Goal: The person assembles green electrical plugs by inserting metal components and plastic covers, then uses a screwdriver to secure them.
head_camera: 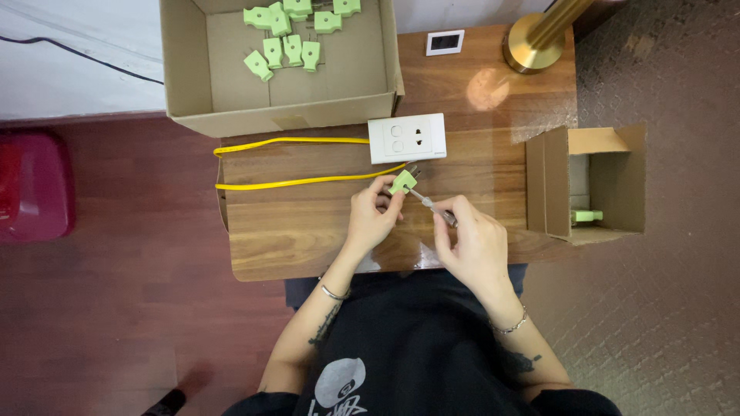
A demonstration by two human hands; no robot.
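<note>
My left hand (372,216) pinches a small green plug (402,182) over the wooden table (301,231), its metal prongs pointing up toward a white socket block (406,138). My right hand (472,240) grips a thin screwdriver (432,205) whose tip touches the plug. A yellow cable (293,182) runs in a loop from the socket block across the table's left part.
A large open cardboard box (370,100) at the back holds several more green plugs (284,35). A smaller cardboard box (586,181) at the table's right edge holds one green plug (586,216). A brass lamp base (532,46) and a small white device (445,42) stand behind.
</note>
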